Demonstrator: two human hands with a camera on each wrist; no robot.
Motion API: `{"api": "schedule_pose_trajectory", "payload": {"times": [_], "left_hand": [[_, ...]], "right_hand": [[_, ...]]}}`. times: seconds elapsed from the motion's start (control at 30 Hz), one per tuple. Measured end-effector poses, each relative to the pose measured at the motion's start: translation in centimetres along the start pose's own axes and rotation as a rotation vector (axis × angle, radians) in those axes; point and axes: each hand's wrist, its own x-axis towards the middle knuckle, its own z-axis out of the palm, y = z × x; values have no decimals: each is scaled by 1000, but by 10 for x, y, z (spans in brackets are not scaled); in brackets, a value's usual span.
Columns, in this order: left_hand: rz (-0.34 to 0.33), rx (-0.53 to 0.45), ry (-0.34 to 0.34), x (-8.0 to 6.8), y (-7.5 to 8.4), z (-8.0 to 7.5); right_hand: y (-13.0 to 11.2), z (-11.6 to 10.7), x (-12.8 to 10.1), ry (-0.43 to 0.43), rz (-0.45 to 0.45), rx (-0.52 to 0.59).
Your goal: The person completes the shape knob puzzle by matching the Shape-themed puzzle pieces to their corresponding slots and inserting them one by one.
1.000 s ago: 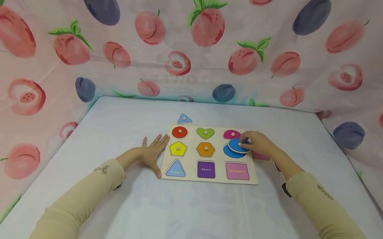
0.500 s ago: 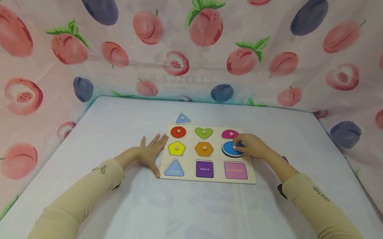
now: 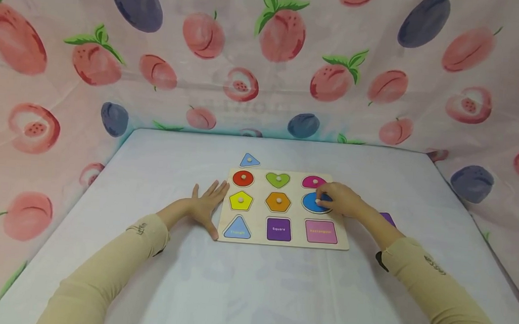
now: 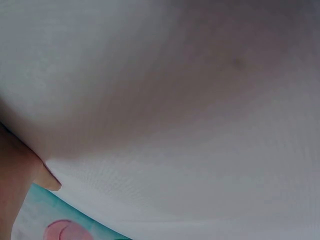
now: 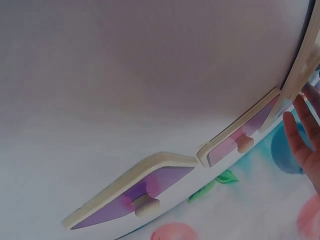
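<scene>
A wooden shape puzzle board (image 3: 257, 233) lies flat on the white table. My right hand (image 3: 342, 199) pinches the small knob of a blue oval puzzle piece (image 3: 309, 203), which sits in the oval recess at the board's right; the fingers cover part of it. Fingers spread wide, my left hand (image 3: 204, 208) rests along the board's left edge. Red circle (image 3: 238, 179), green heart, magenta half-circle, yellow pentagon and orange hexagon pieces with knobs fill other recesses. The bottom row shows printed triangle, square and rectangle recesses without knobs.
A light blue triangle piece (image 3: 247, 162) lies behind the board's far edge. Beside the board's right, a purple knobbed piece (image 5: 165, 182) and a pink rectangle piece (image 5: 225, 147) lie on the table, the pink one hidden by my right hand in the head view. Fruit-print cloth (image 3: 282, 89) walls the table.
My right hand has moved slightly left and lowered the blue oval piece from above its recess into it. The left hand has stayed at the board's edge.
</scene>
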Motion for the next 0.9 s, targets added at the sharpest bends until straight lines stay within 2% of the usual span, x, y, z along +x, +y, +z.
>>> {"api": "schedule_pose_trajectory", "payload": {"times": [0.17,0.57,0.9], "left_hand": [[-4,7,4,-1,0,1],[0,-1,10,0,0,2],[0,2,15,-1,0,0]], "right_hand": [[-2,1,-1,4,-20,-33],[-5,3,-4,41,25,-106],[-5,8,-2,70,58,-59]]}}
